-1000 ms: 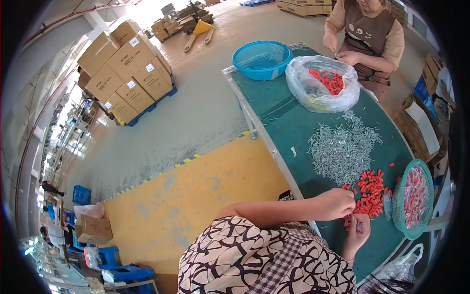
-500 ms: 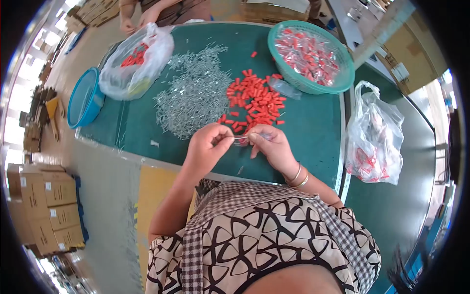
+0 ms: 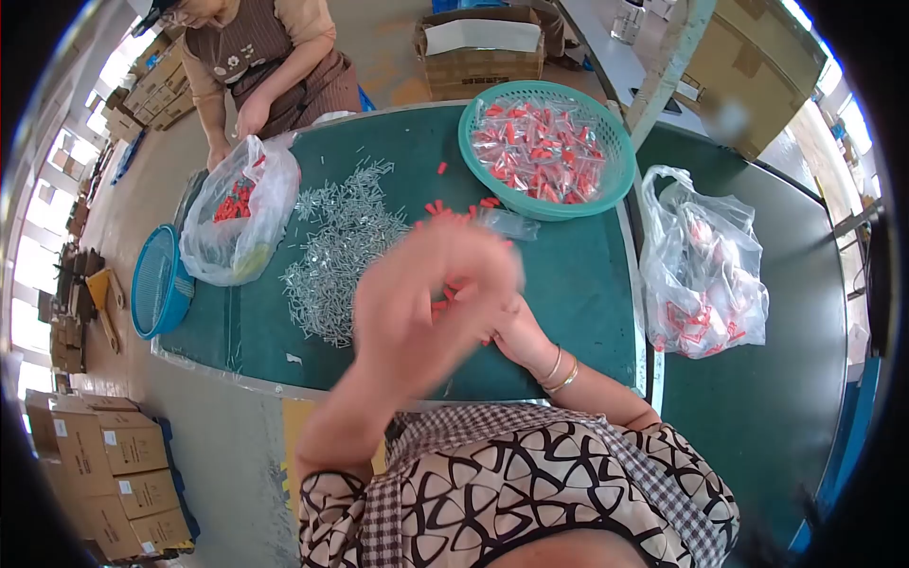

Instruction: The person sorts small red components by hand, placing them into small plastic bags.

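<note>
My left hand [image 3: 431,303] is raised toward the camera, large and smeared by motion, in front of the red caps. What its fingers hold, if anything, cannot be made out. Partly behind it, low over the table, my right hand [image 3: 519,333] has its fingers hidden. Red plastic caps [image 3: 441,206] show above and between the hands. A heap of clear and silvery small pieces [image 3: 336,256] lies to the left of them. Just above the hands is a small clear plastic bag [image 3: 509,224] on the green table [image 3: 578,284].
A green basket [image 3: 620,170] holds bagged red pieces. Plastic bags with red items lie left [image 3: 275,204] and hang right [image 3: 701,275]. A blue basket [image 3: 166,284] is at the left edge. A co-worker [image 3: 265,57] stands at the far left, hands near the left bag.
My left hand has risen from the pinch with my right hand toward the camera. The view has tilted, showing more of the co-worker, who is now beside the left bag.
</note>
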`<state>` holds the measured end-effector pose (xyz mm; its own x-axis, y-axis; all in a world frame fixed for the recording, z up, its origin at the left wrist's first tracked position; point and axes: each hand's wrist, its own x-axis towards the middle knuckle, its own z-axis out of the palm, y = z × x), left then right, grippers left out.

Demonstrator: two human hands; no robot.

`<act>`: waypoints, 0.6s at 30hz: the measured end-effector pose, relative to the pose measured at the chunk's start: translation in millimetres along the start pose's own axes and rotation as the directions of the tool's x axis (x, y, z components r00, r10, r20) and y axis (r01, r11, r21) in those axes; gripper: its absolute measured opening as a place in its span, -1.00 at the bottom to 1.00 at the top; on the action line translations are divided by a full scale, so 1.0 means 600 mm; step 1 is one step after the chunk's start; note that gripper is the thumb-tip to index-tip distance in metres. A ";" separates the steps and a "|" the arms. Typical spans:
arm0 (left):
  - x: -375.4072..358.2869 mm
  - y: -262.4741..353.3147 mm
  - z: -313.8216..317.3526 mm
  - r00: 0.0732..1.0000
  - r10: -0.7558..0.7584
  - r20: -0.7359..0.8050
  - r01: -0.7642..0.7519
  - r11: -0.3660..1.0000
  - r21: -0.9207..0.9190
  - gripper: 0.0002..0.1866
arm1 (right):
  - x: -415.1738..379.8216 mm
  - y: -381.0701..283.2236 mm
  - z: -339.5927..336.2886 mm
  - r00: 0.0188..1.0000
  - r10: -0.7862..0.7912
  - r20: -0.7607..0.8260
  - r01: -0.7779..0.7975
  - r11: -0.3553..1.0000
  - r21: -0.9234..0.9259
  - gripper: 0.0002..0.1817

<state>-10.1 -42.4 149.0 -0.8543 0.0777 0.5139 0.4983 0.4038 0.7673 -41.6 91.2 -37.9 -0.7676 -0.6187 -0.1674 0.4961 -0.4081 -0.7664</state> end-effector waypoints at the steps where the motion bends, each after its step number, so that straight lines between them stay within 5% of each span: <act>1: -0.027 0.040 -0.020 0.994 0.102 0.046 -0.103 0.995 0.021 -0.93 | -0.004 0.003 -0.001 1.000 0.000 0.016 -0.001 0.998 0.068 -0.84; 3: -0.068 0.102 -0.056 0.962 0.267 0.066 -0.259 0.960 -0.102 -0.95 | 0.000 0.010 0.004 0.996 0.011 0.090 -0.029 0.980 0.198 -0.80; 7: -0.124 0.171 -0.121 0.903 0.412 -0.119 -0.429 0.876 -0.219 -0.97 | -0.007 0.029 0.011 0.981 0.062 0.184 -0.089 0.985 0.146 -0.79; 18: -0.235 0.295 -0.176 0.667 0.542 -0.512 -0.539 0.825 0.170 -0.94 | -0.002 0.022 0.039 0.990 0.058 0.131 -0.045 0.994 -0.102 -0.90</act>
<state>214.3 -78.2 252.8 -0.2242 -0.1957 0.9547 0.8465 0.4462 0.2903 -24.5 70.7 -33.2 -0.6779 -0.7237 -0.1291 0.4862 -0.3096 -0.8172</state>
